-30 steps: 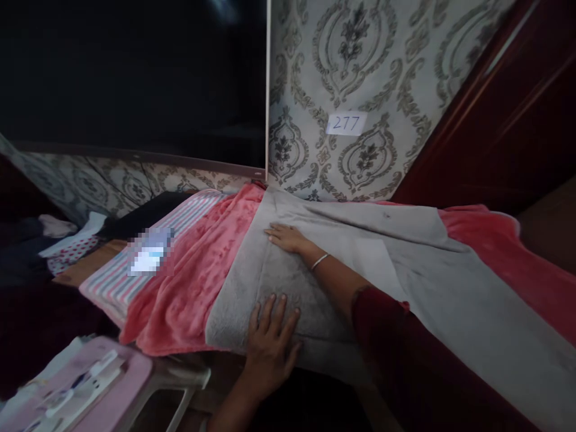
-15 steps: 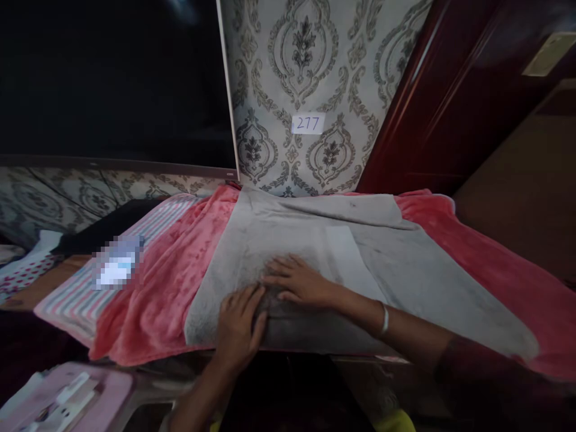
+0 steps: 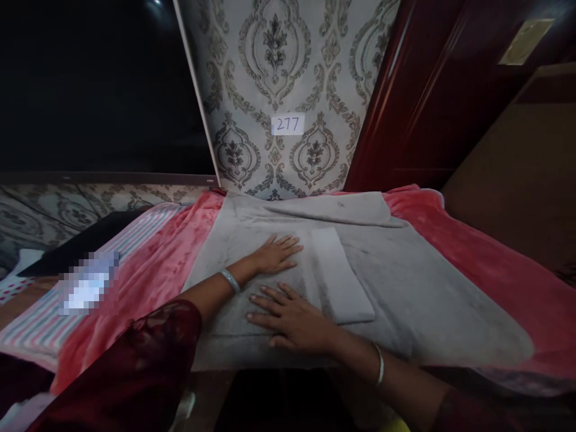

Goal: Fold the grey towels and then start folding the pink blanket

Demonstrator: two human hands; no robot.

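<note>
A grey plush cloth lies spread over a pink-red fleece blanket. On the cloth's middle my left hand rests flat, fingers spread and pointing right. My right hand lies palm down nearer the front edge, its fingers spread toward the left. Neither hand grips anything. Just right of my fingertips is a pale, smooth rectangular panel; whether it is a separate piece or a folded part of the cloth, I cannot tell. The cloth's far edge is folded over in a loose crease.
A striped cloth extends at the left, with a blurred-out object on it. A large dark screen stands behind. A paper marked 277 is on the patterned wall, beside a dark red door.
My left hand has moved from the front edge up and right onto the cloth's middle. My right hand has come nearer the front. The view has shifted slightly right.
</note>
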